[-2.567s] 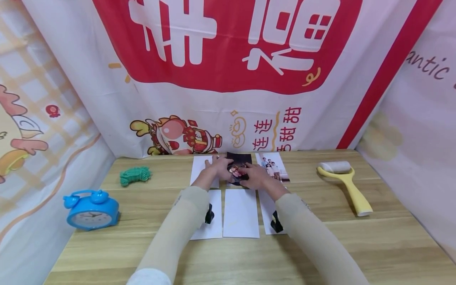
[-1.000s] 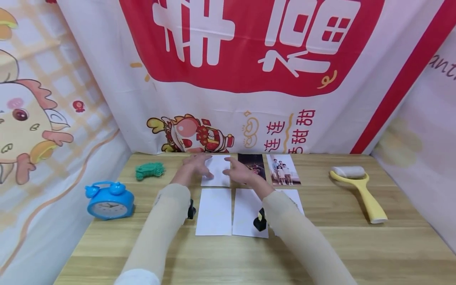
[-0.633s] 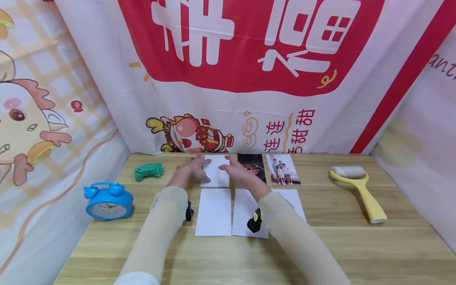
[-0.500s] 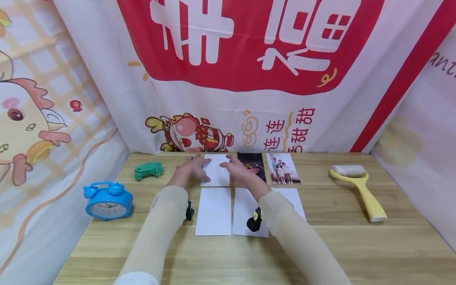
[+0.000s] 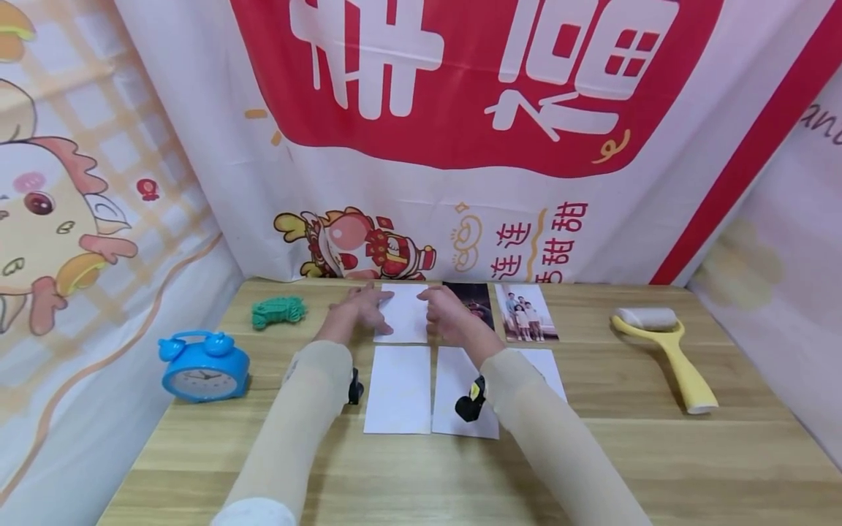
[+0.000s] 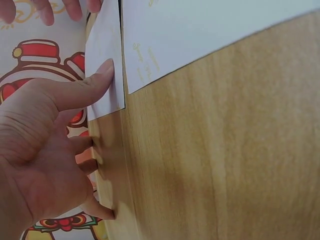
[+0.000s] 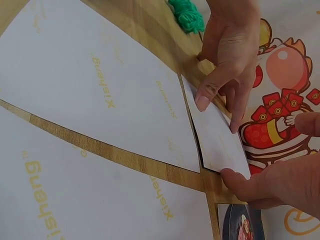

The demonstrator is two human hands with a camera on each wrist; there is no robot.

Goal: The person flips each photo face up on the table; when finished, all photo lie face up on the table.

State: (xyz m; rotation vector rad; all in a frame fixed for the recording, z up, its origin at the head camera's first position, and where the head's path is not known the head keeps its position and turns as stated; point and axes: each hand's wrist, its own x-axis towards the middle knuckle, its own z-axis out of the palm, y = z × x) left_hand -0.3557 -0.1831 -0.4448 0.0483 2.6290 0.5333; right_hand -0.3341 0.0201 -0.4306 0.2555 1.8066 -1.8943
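Just below frame center, a left hand (image 5: 357, 313), fingers spread, and a right hand (image 5: 454, 319), thumb and forefinger apart, are touching a white card (image 5: 404, 314).

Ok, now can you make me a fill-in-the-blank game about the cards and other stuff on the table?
In the head view's back row, the white card is to the ____ of the dark photo.
The front row has ____ white sheets.
The alarm clock is colored ____.
The roller handle is colored ____.
Missing words: left; three; blue; yellow.
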